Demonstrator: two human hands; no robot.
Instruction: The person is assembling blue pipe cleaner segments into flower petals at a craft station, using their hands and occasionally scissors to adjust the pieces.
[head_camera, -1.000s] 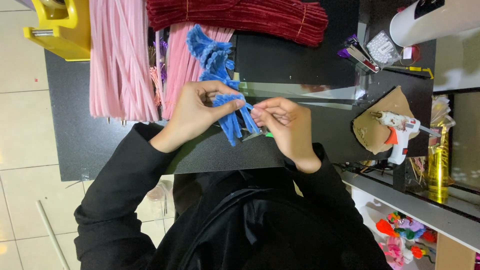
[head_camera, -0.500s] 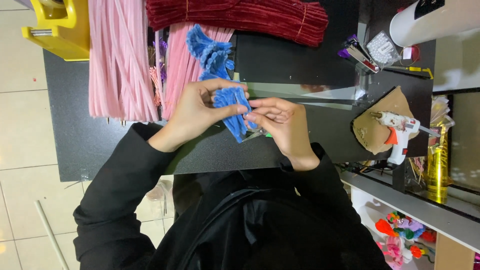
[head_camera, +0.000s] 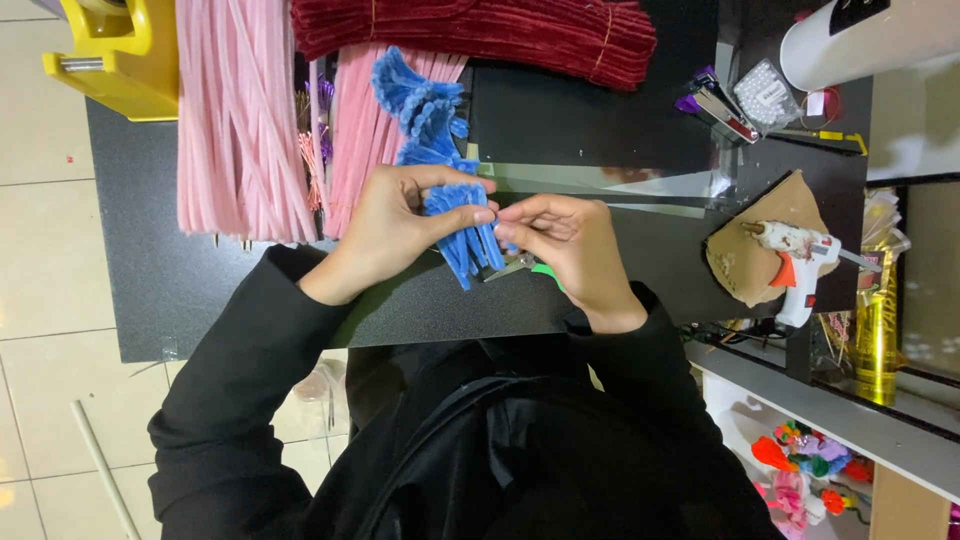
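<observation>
Dark red pipe cleaner bundle (head_camera: 480, 35) along the table's far edge, pink ones (head_camera: 235, 120) beside, glue gun (head_camera: 795, 255) on cardboard (head_camera: 745, 270), yellow tape dispenser (head_camera: 120, 50) at the corner.

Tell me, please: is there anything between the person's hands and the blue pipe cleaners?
Nothing visible is. The left hand already grips the blue pipe cleaners, and the right hand meets them at its fingertips. The pink pipe cleaners and the glue gun lie off to the sides.

Black table (head_camera: 600, 130), pale tiled floor (head_camera: 50, 270)
</observation>
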